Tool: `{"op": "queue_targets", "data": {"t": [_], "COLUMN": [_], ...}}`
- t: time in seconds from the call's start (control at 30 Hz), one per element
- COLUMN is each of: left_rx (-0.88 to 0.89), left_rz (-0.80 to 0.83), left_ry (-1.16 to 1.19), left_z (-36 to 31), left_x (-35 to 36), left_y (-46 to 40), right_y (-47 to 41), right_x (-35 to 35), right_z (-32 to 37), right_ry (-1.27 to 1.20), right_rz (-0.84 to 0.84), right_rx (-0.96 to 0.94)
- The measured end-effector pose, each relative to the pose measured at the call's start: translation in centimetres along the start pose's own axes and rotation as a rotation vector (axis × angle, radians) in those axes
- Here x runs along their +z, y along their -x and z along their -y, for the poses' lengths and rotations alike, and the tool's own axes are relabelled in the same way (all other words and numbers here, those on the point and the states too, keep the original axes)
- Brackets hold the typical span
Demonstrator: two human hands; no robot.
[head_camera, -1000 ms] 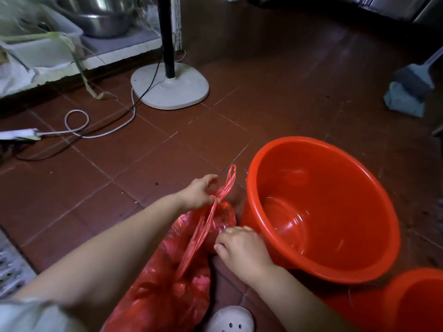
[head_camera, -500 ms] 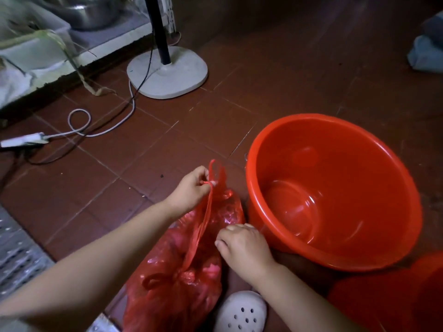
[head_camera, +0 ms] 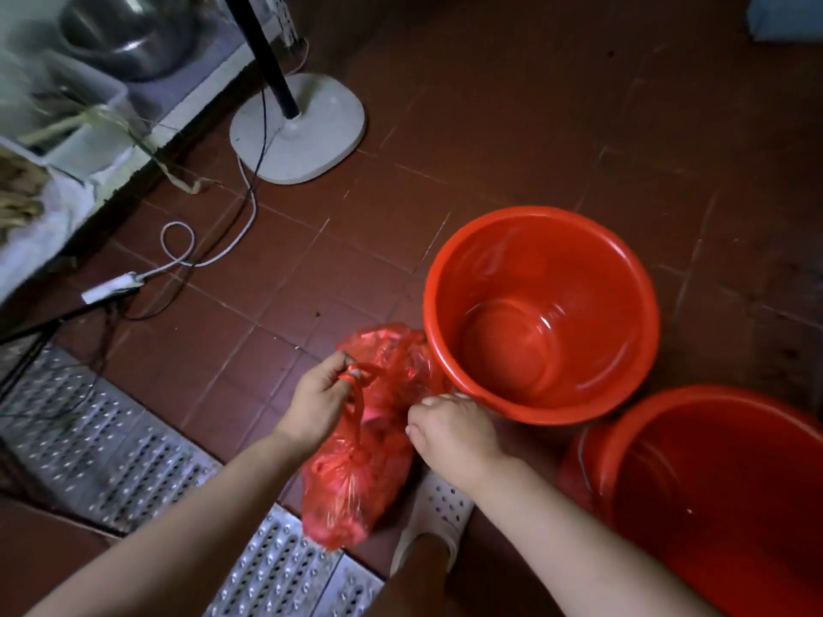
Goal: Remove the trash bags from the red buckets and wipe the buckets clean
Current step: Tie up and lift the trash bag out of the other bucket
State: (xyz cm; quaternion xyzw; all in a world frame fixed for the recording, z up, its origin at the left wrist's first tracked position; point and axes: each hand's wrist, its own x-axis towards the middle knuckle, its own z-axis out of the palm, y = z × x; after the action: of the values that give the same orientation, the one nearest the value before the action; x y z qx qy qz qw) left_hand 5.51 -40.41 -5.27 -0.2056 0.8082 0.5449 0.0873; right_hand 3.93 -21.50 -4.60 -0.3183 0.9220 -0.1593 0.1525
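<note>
A full red trash bag (head_camera: 356,478) stands on the tiled floor just left of an upright red bucket (head_camera: 541,313) with nothing in it. My left hand (head_camera: 318,400) pinches a twisted red handle loop of the bag near its top. My right hand (head_camera: 454,431) grips the bag's other side, close to the bucket's near rim. A second red bucket (head_camera: 712,496) sits at the lower right, partly cut off by the frame edge, with a wire handle on its left side.
A white fan base (head_camera: 298,126) with a black pole stands at the back. White and black cables and a power strip (head_camera: 113,287) lie to the left. A perforated metal drain grate (head_camera: 133,456) runs along the lower left. A white clog (head_camera: 438,512) is under the bag.
The view has risen and tilted down, showing both buckets from above. My left hand has drawn the bag's handle down and closer to my right hand; the bag stays on the floor.
</note>
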Motion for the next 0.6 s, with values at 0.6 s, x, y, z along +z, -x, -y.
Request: {"op": "queue_targets", "data": {"t": [0.6], "left_rx": [0.095], "left_rz": [-0.070], "left_ry": [-0.168], "left_z": [-32.2], "left_x": [-21.8], "left_y": [21.9], "right_y": [15.5], "right_x": [-40.0], "right_z": [19.7], "right_ry": [0.322], "right_rz": [0.095], "right_rx": [0.041]}}
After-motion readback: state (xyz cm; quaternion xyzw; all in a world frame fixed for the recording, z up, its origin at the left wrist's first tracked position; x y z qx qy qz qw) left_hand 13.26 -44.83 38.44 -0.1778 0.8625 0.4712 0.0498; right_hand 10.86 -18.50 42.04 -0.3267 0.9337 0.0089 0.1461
